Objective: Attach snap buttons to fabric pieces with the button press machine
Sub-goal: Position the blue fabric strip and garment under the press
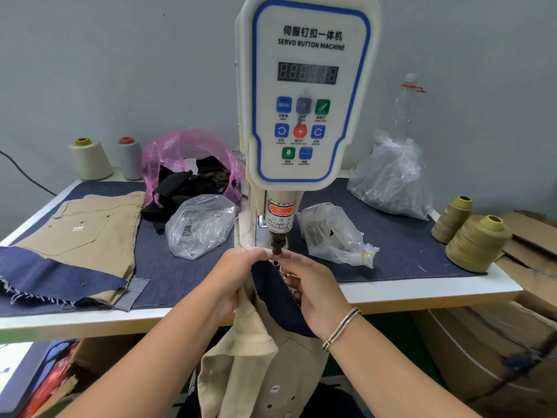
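Fabric (271,351), one tan-and-navy piece, hangs off the near table (422,289) edge with its top held up under the press (306,95) punch (276,245). Two hands meet there: the left hand (233,277) pinches the cloth's upper edge, fingers curled; the right hand (313,289) grips the navy part, fingertips (283,255) touching just beside the punch. One stack (81,236) of tan and navy pieces lies at left. Three clear bags (199,226) and one pink bag (187,155) sit round the press. Four thread cones (477,242) stand, two far left, two right. One bottle (404,107) rises at far right.
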{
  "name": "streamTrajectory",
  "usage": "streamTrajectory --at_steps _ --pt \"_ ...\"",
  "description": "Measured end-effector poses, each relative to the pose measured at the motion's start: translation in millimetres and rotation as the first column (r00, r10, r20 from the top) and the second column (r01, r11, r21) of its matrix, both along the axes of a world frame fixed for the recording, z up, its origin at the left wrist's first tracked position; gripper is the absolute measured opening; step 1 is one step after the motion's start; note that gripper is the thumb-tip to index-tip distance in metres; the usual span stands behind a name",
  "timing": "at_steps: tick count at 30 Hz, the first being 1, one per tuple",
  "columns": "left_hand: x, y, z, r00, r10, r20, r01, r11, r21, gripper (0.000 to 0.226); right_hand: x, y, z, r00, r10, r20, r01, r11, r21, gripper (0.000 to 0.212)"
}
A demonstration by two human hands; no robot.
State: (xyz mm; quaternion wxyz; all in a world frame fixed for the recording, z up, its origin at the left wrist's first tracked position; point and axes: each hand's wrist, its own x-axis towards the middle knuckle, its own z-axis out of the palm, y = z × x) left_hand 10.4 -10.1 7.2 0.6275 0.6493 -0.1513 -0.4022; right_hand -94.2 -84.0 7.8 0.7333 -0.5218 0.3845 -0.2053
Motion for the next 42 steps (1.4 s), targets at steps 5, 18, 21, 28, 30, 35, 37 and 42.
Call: streamTrajectory --at_steps 5,18,21,28,30,35,37,42 --pt "-1 10 -2 0.978 -0.097 0.183 0.105 0.994 -0.034 0.019 -3 12 -6 0.998 -0.056 0.019 0.058 0.984 -0.169 0.025" --pt "61 53 -58 0.602 0.052 0.796 -0.257 0.957 0.132 0.034 93 46 5 0.946 0.228 -0.232 -0.323 0.587 -0.742 0.026" --pt "64 50 -66 0.547 0.016 0.837 -0.307 0.934 0.183 0.034 133 27 8 0.901 0.171 -0.398 -0.43 0.467 -0.772 0.032" --pt "74 44 -71 0.542 -0.147 0.828 -0.311 0.88 0.359 0.029 204 18 -16 0.735 -0.171 -0.657 -0.676 -0.112 -0.728 0.03" --pt "76 42 -70 0.542 -0.186 0.819 -0.292 0.873 0.391 0.028 216 17 -18 0.705 -0.193 -0.682 -0.709 -0.159 -0.688 0.031" --pt "75 42 -70 0.534 -0.215 0.818 -0.293 0.86 0.417 0.028 231 15 -26 0.722 -0.169 -0.671 -0.691 -0.22 -0.688 0.03" --pt "74 42 -70 0.535 -0.206 0.819 -0.303 0.859 0.414 0.03 235 14 -29 0.722 -0.176 -0.669 -0.69 -0.258 -0.677 0.03" --pt "74 42 -71 0.546 -0.199 0.814 -0.302 0.86 0.412 0.029 244 15 -29 0.723 -0.183 -0.666 -0.69 -0.235 -0.685 0.028"
